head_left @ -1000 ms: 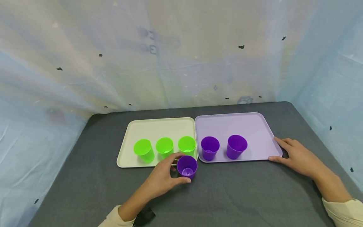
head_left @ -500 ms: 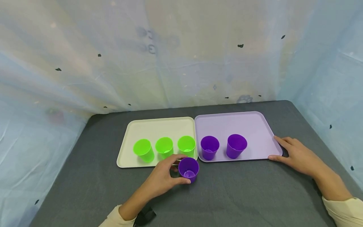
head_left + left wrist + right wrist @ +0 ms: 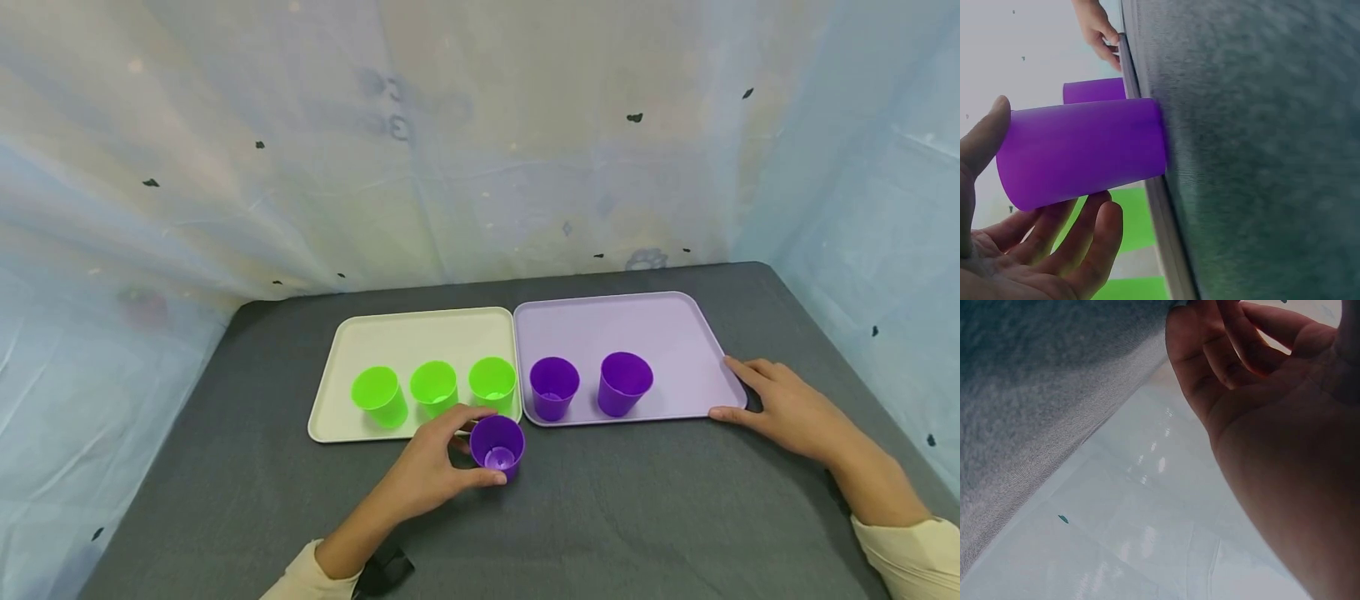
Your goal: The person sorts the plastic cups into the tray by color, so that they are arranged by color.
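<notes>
My left hand [image 3: 435, 462] holds a purple plastic cup [image 3: 497, 446] between thumb and fingers, mouth up, just in front of where the two trays meet. In the left wrist view this cup [image 3: 1085, 150] has its base right at the grey cloth. Behind it, a row of three green cups [image 3: 378, 396] stands along the front of the cream tray [image 3: 420, 333]. Two more purple cups [image 3: 553, 387] stand on the purple tray [image 3: 600, 321]. My right hand [image 3: 787, 412] touches that tray's front right corner, thumb and forefinger spread; its fingers [image 3: 1197, 369] bend loosely in the right wrist view.
Grey cloth [image 3: 615, 508] covers the table. The trays lie side by side, edges almost touching. Pale sheeting [image 3: 480, 167] hangs behind the table and along both sides. A black strap [image 3: 384, 571] sits at my left wrist.
The purple cup in my left hand has shifted slightly right and toward me, staying in its grasp. My right hand keeps its place at the tray corner. The other cups stand as before.
</notes>
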A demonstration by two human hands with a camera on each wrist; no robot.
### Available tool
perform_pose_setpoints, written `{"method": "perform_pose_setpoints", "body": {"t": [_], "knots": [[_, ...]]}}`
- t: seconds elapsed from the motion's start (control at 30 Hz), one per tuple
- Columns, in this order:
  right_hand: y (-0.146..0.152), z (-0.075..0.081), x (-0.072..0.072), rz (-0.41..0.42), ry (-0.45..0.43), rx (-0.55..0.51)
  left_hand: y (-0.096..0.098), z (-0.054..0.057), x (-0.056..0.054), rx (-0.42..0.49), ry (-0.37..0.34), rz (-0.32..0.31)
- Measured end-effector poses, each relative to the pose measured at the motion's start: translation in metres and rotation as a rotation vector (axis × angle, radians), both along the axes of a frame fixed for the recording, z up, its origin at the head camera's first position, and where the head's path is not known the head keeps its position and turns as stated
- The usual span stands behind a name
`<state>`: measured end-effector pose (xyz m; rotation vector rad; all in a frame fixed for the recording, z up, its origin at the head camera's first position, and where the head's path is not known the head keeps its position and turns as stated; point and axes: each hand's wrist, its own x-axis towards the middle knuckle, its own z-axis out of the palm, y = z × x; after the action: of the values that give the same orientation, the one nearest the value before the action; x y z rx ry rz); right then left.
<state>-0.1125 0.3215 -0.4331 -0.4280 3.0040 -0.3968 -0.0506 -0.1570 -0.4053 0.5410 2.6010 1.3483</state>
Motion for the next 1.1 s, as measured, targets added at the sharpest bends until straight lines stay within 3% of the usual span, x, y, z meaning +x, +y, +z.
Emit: {"method": "perform_pose_setpoints", "body": {"t": [0.23,0.6,1.1], "knots": [[0.003,-0.001,0.003,0.012,0.005,-0.020,-0.001,0.012,0.003,0.029,0.078,-0.031],[0.002,-0.001,0.001,0.018,0.019,-0.026,0.002,0.036,0.000,0.061,0.167,-0.025],[0.001,-0.001,0.002,0.023,0.017,-0.018,0.026,0.056,-0.011,0.148,0.196,-0.078]]}}
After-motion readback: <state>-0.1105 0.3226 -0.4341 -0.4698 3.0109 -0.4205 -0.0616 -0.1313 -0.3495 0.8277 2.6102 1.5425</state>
